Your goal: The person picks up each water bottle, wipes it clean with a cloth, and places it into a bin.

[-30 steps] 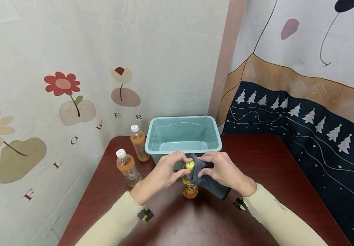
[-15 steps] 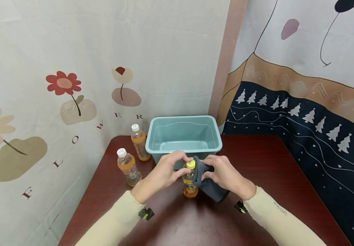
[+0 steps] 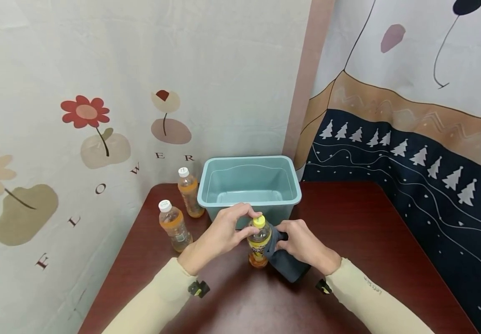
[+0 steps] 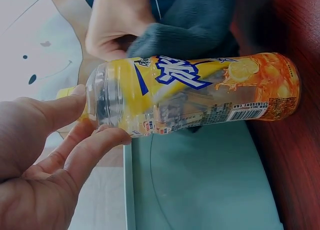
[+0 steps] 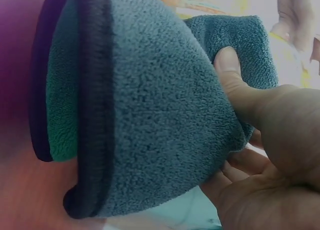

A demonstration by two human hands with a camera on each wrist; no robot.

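A clear plastic drink bottle [image 3: 259, 246] with a yellow cap and yellow label stands on the table in front of the tub. My left hand [image 3: 227, 228] pinches it at the cap and neck, thumb and fingers spread around the top in the left wrist view. A dark grey-blue cloth [image 5: 155, 105] hangs folded from my right hand [image 3: 304, 243], which grips it between thumb and fingers. The cloth lies against the right side of the bottle [image 4: 200, 90], at the label. Part of the cloth drapes down toward the table.
A light teal plastic tub [image 3: 249, 204] stands behind the bottle. Two white-capped bottles, a nearer bottle [image 3: 174, 227] and a farther bottle [image 3: 190, 195], stand to its left on the dark red table [image 3: 349, 213]. Printed fabric hangs [image 3: 240, 69] behind the table.
My right hand has moved the cloth down from the bottle's neck to its label, baring the shoulder. My left hand stays at the cap.
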